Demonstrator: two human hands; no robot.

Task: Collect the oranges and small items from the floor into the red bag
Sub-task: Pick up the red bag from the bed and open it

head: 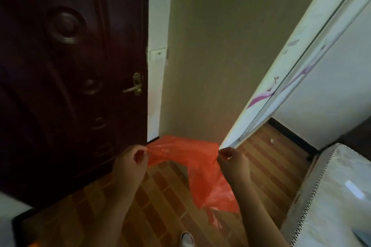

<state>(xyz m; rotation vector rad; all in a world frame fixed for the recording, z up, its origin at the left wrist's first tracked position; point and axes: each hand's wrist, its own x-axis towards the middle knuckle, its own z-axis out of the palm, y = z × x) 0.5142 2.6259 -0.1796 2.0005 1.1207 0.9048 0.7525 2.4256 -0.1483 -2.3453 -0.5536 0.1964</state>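
Right now my left hand (130, 161) and right hand (230, 159) each pinch the red bag's (192, 158) rim, stretched between them above the floor (160, 196). I'd spread the mouth wider before stooping; no oranges show.

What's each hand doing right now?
Left hand: pinching one top edge of the red bag.
Right hand: pinching the bag's other top edge.

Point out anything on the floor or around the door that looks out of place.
One small white scrap lies alone on the wooden floor by the dark baseboard, right of the white panel; what it is cannot be told. No oranges are in view. Both hands pinch the red bag, stretched between them.
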